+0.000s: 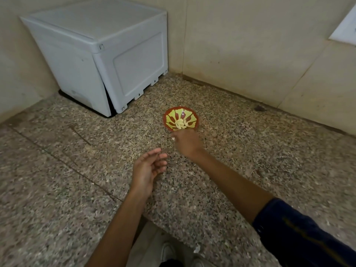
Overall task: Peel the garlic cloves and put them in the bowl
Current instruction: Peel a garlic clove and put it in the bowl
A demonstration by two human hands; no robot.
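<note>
Bowl sits on the table, right of the grey box — peeled cloves piled in its middle. My right hand is at the bowl's near rim, back to the camera; something pale shows at its fingertips, can't tell whether it's pinched. My left hand hangs nearer me than the bowl — palm up, fingers loosely spread, holding nothing.

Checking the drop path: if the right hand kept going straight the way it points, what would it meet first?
Most likely the bowl: the right hand points at its near rim, peeled garlic cloves just beyond. Height above the rim is unclear.
</note>
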